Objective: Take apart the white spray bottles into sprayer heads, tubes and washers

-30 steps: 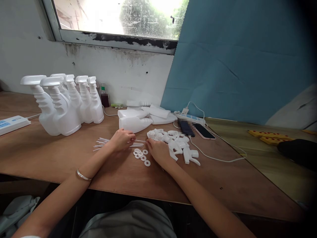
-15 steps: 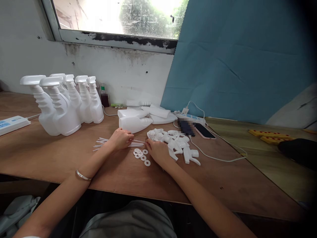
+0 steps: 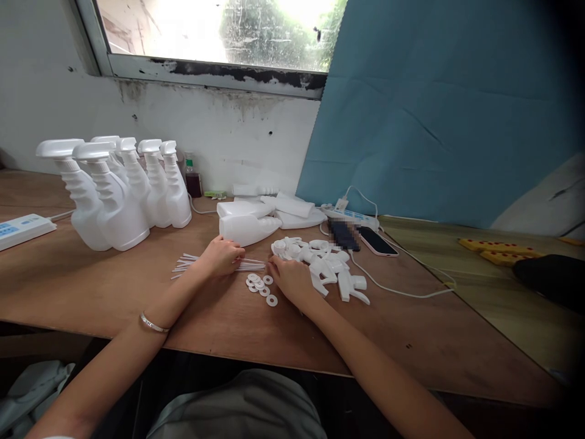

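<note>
My left hand [image 3: 222, 256] is closed, its fingertips pinching a thin white tube [image 3: 251, 262] just above a pile of similar tubes [image 3: 183, 263]. At the tube's other end the fingers of my right hand [image 3: 292, 278] are pressed together on it, though their tips are partly hidden. Several flat white washers [image 3: 264, 291] lie on the table just below and between both hands. White trigger sprayer heads [image 3: 325, 268] are heaped beside my right hand, at its right.
White spray bottles with heads [image 3: 123, 213] stand at the left. Bottles without heads [image 3: 249, 230] lie behind my hands. Phones [image 3: 378, 241], a cable and a power strip [image 3: 361, 218] occupy the right; another power strip [image 3: 25, 230] is far left. The wooden table [image 3: 214, 326] ends before my lap.
The tube between my hands has dropped slightly, closer to the pile below it. Both hands stay in nearly the same place.
</note>
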Motion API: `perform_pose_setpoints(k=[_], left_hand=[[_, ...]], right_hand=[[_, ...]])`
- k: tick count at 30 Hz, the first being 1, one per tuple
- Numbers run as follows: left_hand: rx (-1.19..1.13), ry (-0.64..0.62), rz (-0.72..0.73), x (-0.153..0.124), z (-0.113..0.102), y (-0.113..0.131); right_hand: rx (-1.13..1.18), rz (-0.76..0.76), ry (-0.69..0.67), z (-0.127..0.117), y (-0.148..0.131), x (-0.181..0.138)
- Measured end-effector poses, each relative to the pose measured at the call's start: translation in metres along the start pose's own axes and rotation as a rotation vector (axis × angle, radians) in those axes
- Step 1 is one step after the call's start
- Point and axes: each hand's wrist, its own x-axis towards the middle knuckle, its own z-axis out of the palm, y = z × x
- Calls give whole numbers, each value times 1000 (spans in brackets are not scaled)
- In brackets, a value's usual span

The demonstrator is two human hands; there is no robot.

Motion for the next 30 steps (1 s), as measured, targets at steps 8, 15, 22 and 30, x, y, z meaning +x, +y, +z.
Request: perform_pose_setpoints(k=[8,15,22,30], left_hand=[[-26,33,7,-1,-2,1],[-74,137,-6,1,-2,2],[-173,391,-353,-3,-19,-3],[-243,513,-1172,-8,-28,-92]], right_hand=[[-2,-11,12,3,1,0],[1,-3,23,3,1,0],[1,-10,51,5,2,0],[20,-44,127,3,1,-2]])
